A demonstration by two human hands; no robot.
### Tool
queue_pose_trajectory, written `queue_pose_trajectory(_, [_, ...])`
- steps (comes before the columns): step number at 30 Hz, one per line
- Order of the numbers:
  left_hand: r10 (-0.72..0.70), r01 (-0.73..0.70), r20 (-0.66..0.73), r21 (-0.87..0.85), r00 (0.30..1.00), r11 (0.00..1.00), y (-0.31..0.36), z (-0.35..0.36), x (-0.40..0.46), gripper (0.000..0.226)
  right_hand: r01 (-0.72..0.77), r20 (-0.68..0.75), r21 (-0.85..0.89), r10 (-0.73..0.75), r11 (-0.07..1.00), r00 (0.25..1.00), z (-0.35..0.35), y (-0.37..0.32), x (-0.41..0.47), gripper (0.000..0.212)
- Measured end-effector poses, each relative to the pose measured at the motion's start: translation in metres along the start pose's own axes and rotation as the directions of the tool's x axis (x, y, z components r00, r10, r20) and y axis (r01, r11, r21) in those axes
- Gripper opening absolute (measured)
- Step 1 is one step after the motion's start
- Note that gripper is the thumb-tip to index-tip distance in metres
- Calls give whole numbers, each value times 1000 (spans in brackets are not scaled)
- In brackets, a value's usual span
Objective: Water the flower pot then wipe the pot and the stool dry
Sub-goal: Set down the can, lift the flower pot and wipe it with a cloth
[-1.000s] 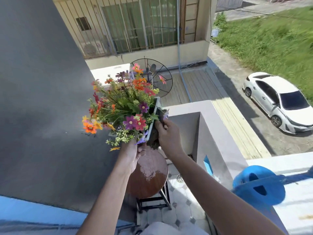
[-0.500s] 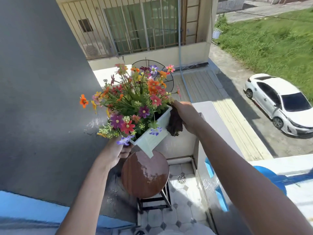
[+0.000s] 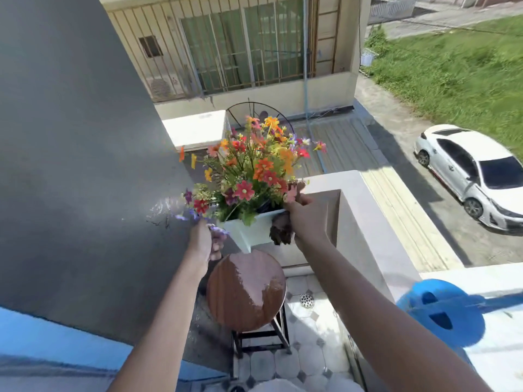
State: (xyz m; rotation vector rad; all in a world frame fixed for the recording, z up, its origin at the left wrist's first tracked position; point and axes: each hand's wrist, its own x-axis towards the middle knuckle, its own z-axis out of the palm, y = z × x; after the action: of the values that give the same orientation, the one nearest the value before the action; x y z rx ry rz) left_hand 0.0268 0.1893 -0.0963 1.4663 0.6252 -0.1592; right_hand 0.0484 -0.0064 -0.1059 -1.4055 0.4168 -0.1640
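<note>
A white square flower pot [image 3: 249,230] full of orange, red and purple flowers [image 3: 254,168] hangs in the air just above a round brown stool [image 3: 246,290]. My left hand [image 3: 203,244] grips the pot's left side, partly hidden by blooms. My right hand [image 3: 307,219] presses a dark brown cloth [image 3: 280,229] against the pot's right wall, near the rim. The pot stands nearly upright, one corner pointing down. A film of water covers part of the stool's seat.
A blue watering can [image 3: 441,312] rests on the white ledge at the right. A grey wall [image 3: 70,165] rises at the left and a low parapet [image 3: 359,210] at the right. Below lie a tiled floor and a drain [image 3: 306,300]. A white car is parked on the street.
The pot has turned from tilted on its side to nearly upright. My right hand with the cloth has slid along the pot's right wall. The left hand stayed under the left side.
</note>
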Motion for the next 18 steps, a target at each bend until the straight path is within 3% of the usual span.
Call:
queue_pose_trajectory(2, [-73, 73, 6, -41, 997, 997, -13, 8, -11, 31, 15, -58, -11, -15, 1000, 998, 1, 9, -3, 37])
queue_pose_trajectory(5, [-127, 124, 145, 30, 981, 992, -24, 24, -29, 21, 34, -88, -5, -34, 999, 996, 5, 14, -9, 26])
queue_pose_trajectory(7, [-128, 103, 207, 127, 970, 987, -20, 37, -35, 26, 40, -76, -20, -41, 999, 996, 7, 17, -17, 25])
queue_pose_trajectory(11, [-105, 86, 83, 214, 991, 973, -17, 48, -30, 40, 68, -18, -104, -70, 992, 997, 22, 32, -32, 33])
queue_pose_trajectory(18, [-71, 75, -28, 189, 997, 979, -27, 18, -15, 35, 171, 66, -198, -161, 965, 985, 53, 47, -50, 22])
